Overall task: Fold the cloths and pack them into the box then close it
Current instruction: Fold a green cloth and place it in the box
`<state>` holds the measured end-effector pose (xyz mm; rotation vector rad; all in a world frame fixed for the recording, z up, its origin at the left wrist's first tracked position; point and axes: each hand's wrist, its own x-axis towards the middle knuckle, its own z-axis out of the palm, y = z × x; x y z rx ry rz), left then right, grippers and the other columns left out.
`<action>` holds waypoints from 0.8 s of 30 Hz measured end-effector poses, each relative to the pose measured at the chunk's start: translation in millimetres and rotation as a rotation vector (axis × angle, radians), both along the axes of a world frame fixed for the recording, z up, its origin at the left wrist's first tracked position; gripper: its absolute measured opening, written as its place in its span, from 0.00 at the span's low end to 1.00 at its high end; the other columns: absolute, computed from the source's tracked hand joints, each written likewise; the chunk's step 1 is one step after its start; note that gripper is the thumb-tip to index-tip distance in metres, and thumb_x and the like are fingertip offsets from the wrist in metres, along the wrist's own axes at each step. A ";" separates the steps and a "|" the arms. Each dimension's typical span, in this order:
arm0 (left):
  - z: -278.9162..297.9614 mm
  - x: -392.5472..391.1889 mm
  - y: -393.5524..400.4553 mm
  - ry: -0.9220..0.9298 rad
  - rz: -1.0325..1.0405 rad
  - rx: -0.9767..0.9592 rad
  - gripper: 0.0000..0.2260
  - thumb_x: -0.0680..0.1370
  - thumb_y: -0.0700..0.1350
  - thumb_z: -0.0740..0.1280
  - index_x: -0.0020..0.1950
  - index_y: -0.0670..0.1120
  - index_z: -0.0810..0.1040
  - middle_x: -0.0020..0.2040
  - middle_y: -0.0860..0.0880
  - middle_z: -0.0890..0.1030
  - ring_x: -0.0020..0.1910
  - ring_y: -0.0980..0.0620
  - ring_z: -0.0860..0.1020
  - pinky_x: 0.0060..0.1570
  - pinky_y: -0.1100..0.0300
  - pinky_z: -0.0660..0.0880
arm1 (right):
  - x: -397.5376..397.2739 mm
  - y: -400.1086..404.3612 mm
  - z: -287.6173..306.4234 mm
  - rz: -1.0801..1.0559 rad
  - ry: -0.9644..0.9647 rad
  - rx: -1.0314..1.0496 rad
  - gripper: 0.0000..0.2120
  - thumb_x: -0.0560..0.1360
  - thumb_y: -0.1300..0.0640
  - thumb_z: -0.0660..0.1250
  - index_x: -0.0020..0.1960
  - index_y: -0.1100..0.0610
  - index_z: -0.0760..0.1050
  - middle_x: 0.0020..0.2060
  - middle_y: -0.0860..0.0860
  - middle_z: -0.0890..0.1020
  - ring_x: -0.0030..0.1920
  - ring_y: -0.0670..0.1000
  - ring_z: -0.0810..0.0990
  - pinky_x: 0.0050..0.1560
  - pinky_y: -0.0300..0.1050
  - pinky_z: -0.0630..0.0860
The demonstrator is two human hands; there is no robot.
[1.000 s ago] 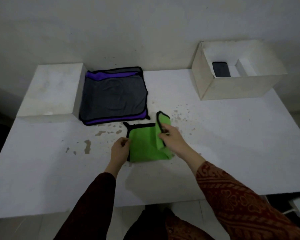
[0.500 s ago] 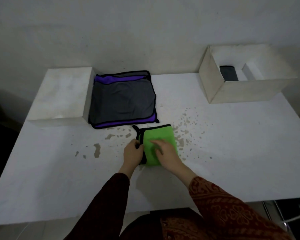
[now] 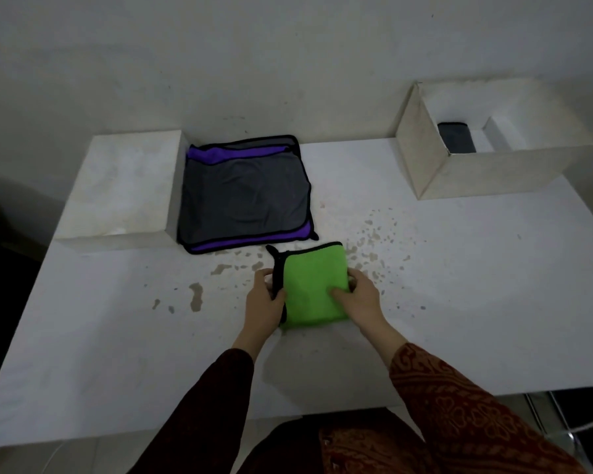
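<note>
Green cloth (image 3: 314,285) folded small, flat on table (image 3: 459,302), near centre. Left hand (image 3: 266,301) pinches its black-trimmed left edge, fingers curled closed on it. Right hand (image 3: 360,295) grips the right edge, thumb on top. Grey-purple cloths (image 3: 243,193) stacked behind. Box (image 3: 486,172) open at far right, dark cloth (image 3: 456,137) inside.
</note>
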<state>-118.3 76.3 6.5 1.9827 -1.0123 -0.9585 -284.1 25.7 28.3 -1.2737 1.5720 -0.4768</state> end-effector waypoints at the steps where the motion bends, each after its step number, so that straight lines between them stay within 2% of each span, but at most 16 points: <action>1: -0.8 1.0 1.1 -0.001 -0.003 -0.008 0.16 0.76 0.37 0.64 0.63 0.43 0.67 0.34 0.51 0.71 0.32 0.54 0.72 0.33 0.60 0.70 | 3.8 -1.7 5.5 0.025 -0.034 -0.008 0.21 0.71 0.63 0.68 0.64 0.61 0.72 0.55 0.55 0.79 0.56 0.57 0.78 0.53 0.47 0.76; 3: -2.1 3.2 2.9 0.014 -0.014 -0.020 0.17 0.75 0.37 0.65 0.64 0.44 0.68 0.33 0.50 0.71 0.31 0.52 0.71 0.32 0.60 0.70 | 15.1 0.2 18.2 0.118 -0.091 -0.064 0.18 0.71 0.67 0.67 0.60 0.63 0.74 0.54 0.58 0.81 0.55 0.59 0.80 0.51 0.46 0.77; 4: -2.4 3.8 3.3 0.028 -0.023 -0.020 0.18 0.76 0.37 0.65 0.65 0.44 0.68 0.34 0.50 0.71 0.32 0.51 0.72 0.32 0.60 0.71 | 21.8 3.7 22.0 0.190 -0.103 -0.081 0.19 0.71 0.68 0.66 0.62 0.63 0.72 0.56 0.59 0.80 0.57 0.59 0.79 0.55 0.47 0.77; 5: -3.6 4.9 3.2 0.040 -0.027 -0.013 0.18 0.76 0.37 0.64 0.65 0.45 0.67 0.34 0.50 0.72 0.33 0.51 0.73 0.33 0.60 0.71 | 29.5 7.4 23.1 0.271 -0.085 -0.077 0.24 0.72 0.68 0.65 0.68 0.63 0.67 0.62 0.59 0.76 0.62 0.59 0.75 0.62 0.49 0.74; 7: -3.0 6.6 1.8 0.080 -0.023 0.002 0.16 0.78 0.40 0.62 0.65 0.45 0.68 0.37 0.50 0.74 0.35 0.54 0.75 0.33 0.64 0.73 | 45.2 14.2 20.9 0.405 -0.006 -0.031 0.33 0.75 0.66 0.61 0.76 0.59 0.50 0.75 0.56 0.58 0.74 0.56 0.59 0.73 0.46 0.60; 8: -1.9 7.3 0.9 0.101 -0.011 0.002 0.13 0.79 0.41 0.60 0.64 0.46 0.69 0.39 0.51 0.75 0.37 0.56 0.76 0.33 0.68 0.73 | 53.2 16.4 17.3 0.446 0.021 -0.013 0.34 0.77 0.66 0.58 0.77 0.56 0.44 0.77 0.54 0.50 0.76 0.54 0.51 0.75 0.46 0.55; 10: 1.3 9.0 0.3 0.126 0.014 -0.011 0.10 0.82 0.44 0.55 0.61 0.46 0.71 0.43 0.53 0.76 0.41 0.59 0.75 0.36 0.73 0.71 | 69.0 20.4 8.8 0.518 0.080 0.007 0.33 0.79 0.65 0.54 0.77 0.55 0.40 0.77 0.54 0.41 0.77 0.55 0.41 0.77 0.50 0.48; 14: 2.1 12.4 -0.3 0.167 0.066 -0.013 0.11 0.81 0.45 0.55 0.57 0.41 0.73 0.45 0.48 0.77 0.44 0.50 0.75 0.42 0.60 0.71 | 89.6 27.6 -6.8 0.674 0.311 -0.005 0.32 0.79 0.56 0.52 0.76 0.56 0.38 0.76 0.56 0.36 0.75 0.57 0.34 0.75 0.58 0.41; 17: 2.9 13.4 -4.8 0.210 0.116 0.049 0.13 0.80 0.43 0.58 0.62 0.40 0.72 0.52 0.43 0.78 0.51 0.46 0.76 0.49 0.57 0.73 | 87.1 28.6 -17.1 0.794 0.409 -0.022 0.33 0.80 0.47 0.48 0.75 0.55 0.33 0.75 0.56 0.32 0.74 0.56 0.30 0.74 0.59 0.36; 20: 4.7 13.9 -12.1 0.287 0.225 0.133 0.16 0.78 0.43 0.63 0.64 0.38 0.70 0.60 0.39 0.76 0.59 0.42 0.75 0.57 0.51 0.73 | 86.9 27.7 -19.4 0.841 0.438 0.006 0.34 0.80 0.43 0.47 0.74 0.55 0.30 0.73 0.56 0.29 0.73 0.56 0.28 0.73 0.59 0.33; 22: 6.3 14.5 -15.3 0.320 0.254 0.168 0.16 0.78 0.42 0.64 0.63 0.36 0.71 0.59 0.37 0.77 0.57 0.41 0.76 0.52 0.52 0.75 | 85.9 23.5 -15.5 0.820 0.391 0.035 0.32 0.81 0.46 0.47 0.75 0.55 0.32 0.74 0.56 0.31 0.74 0.56 0.29 0.73 0.59 0.34; 24: 8.5 15.5 -14.9 0.357 0.249 0.176 0.15 0.78 0.41 0.63 0.62 0.35 0.72 0.55 0.36 0.78 0.48 0.44 0.78 0.42 0.56 0.76 | 78.3 18.6 -10.2 0.739 0.243 0.020 0.27 0.82 0.53 0.49 0.77 0.56 0.41 0.76 0.57 0.37 0.75 0.56 0.34 0.75 0.55 0.38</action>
